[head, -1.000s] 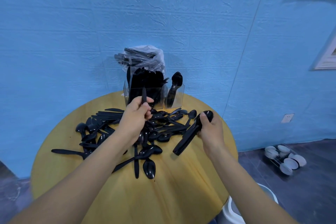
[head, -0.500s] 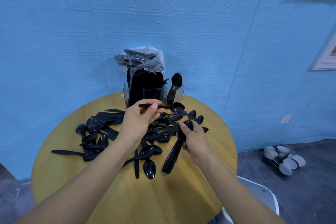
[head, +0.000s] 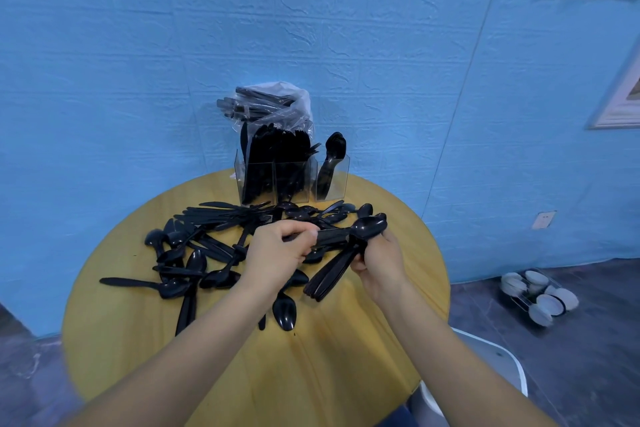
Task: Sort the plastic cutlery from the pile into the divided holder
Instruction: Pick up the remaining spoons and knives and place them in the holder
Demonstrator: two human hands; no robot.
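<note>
A pile of black plastic cutlery (head: 194, 253) lies spread over a round yellow table (head: 242, 374). At the table's far edge stands a clear divided holder (head: 334, 184); its left sections are packed with black pieces and its right section holds a few spoons (head: 332, 163). My right hand (head: 379, 260) grips a stacked bundle of black spoons (head: 332, 270), bowls up by my fingers, handles pointing down-left. My left hand (head: 277, 253) pinches the handle of a single black spoon (head: 332, 236), held level with its bowl against the top of the bundle.
A clear plastic bag of more black cutlery (head: 266, 104) rests on top of the holder against the blue wall. A white chair (head: 491, 367) stands at the table's near right. A rack of white cups (head: 540, 295) sits on the floor at right.
My left hand has carried its spoon rightward and down to the bundle. My right hand has shifted right and tilted the bundle, so its spoon bowls now meet that spoon.
</note>
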